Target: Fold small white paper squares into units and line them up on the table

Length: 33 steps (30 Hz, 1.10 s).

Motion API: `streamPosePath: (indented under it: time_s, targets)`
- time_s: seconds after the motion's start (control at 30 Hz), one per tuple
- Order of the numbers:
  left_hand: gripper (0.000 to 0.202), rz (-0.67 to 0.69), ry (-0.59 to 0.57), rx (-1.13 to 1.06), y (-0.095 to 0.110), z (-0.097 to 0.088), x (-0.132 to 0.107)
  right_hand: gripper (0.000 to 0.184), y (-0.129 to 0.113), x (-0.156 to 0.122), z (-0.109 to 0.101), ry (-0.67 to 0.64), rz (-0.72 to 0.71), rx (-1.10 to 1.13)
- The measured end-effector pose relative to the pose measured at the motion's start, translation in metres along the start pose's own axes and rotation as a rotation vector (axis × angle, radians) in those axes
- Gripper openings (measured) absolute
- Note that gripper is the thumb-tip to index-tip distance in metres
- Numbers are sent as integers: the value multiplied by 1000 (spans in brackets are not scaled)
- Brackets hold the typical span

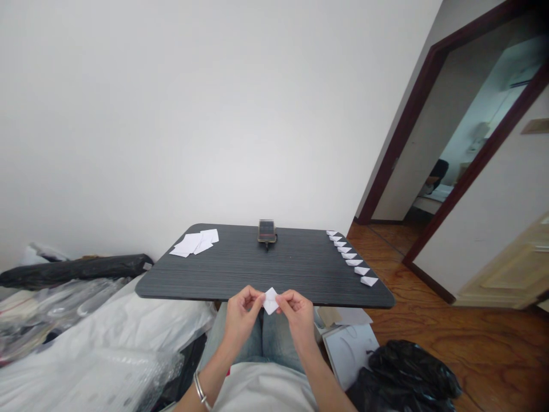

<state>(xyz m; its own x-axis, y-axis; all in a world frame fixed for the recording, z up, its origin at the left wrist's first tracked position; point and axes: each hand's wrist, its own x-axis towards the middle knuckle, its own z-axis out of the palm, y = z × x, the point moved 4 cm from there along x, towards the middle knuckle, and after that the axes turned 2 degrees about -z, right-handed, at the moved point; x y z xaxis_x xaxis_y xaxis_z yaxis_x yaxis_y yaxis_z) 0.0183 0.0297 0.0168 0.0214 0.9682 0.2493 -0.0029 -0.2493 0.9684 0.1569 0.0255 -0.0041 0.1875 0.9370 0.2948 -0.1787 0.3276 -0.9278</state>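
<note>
A small white folded paper point(270, 301) is held up at the table's front edge, its corners pointing up and down like a diamond. My left hand point(243, 312) pinches its left side between thumb and fingers. On the opposite side, my right hand point(297, 312) grips the paper the same way. Loose white paper sheets point(191, 243) lie overlapping at the table's far left. Along the right edge runs a row of several folded white papers point(354, 262), each with a pointed shape.
The dark table point(240, 269) stands against a white wall. A phone on a stand point(266, 232) is at its back middle. Plastic-wrapped bundles point(86, 343) lie at left. A white paper bag point(349, 349) and black plastic bags point(407, 372) sit on the floor at right, near a doorway.
</note>
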Motion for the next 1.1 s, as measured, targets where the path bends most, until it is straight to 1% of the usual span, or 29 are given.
streamPosePath:
  time_s: [0.17,0.3,0.47,0.53,0.67,0.77,0.83,0.97,1.1]
  targets:
    - [14,-9,18,-26,2,0,-1,20,-2,0,-1,19,18,9]
    - [26,-59,-3,-116,1,1,-1,18,-3,0,-2,22,16,-7]
    - [34,-100,-4,-180,2,-3,2,18,-3,0,-3,44,-8,-19]
    - [32,-101,-26,-182,1,-3,3,18,-3,1,-4,57,-12,-9]
    - [26,-131,-108,-149,-2,-2,5,18,-4,1,-5,68,-21,10]
    - [25,-133,-124,-136,-1,-1,5,16,-5,1,-3,26,-25,30]
    - [25,-123,-118,-132,0,-1,5,13,-6,1,-1,-27,-35,41]
    - [23,-122,-149,-140,2,0,4,14,-11,2,3,-125,-82,22]
    - [21,-117,-169,-132,1,1,2,17,-14,1,5,-150,-78,8]
